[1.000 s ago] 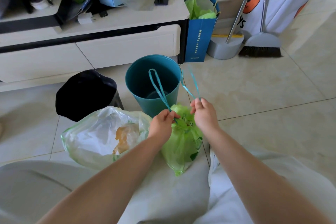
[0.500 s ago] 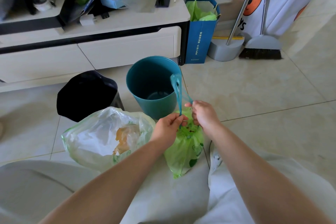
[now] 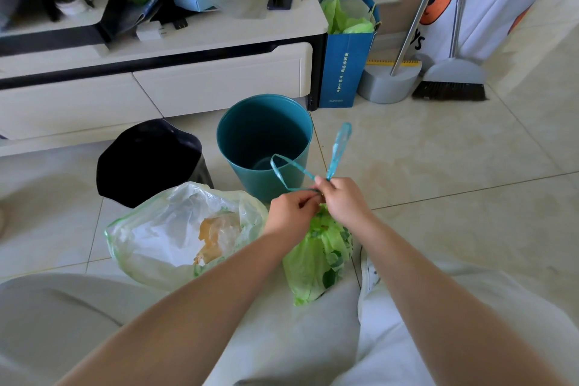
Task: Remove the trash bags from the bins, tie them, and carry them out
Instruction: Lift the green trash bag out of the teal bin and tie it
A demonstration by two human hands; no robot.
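A small green trash bag [image 3: 316, 257] lies on the floor between my knees. Its teal drawstrings [image 3: 336, 147] rise from the gathered neck, one loop bent left, the other sticking up. My left hand [image 3: 289, 213] and my right hand [image 3: 343, 197] meet at the neck, each pinching the drawstrings. A larger pale green bag [image 3: 175, 235] with paper and brownish waste sits open to the left, touching my left forearm. Behind them stand an unlined teal bin [image 3: 266, 138] and a black bin [image 3: 147, 160].
A low white cabinet [image 3: 188, 84] with clutter on top runs along the back. A blue paper bag [image 3: 344, 66] holding green bags stands at its right end, beside a dustpan [image 3: 388, 84], broom [image 3: 451, 84] and a white tote [image 3: 488, 9]. Tiled floor stretches right.
The two drawstring loops, held apart a second ago and then brought together upright, are now crossed at the bag's neck, one loop folded left. Both hands have closed in on each other.
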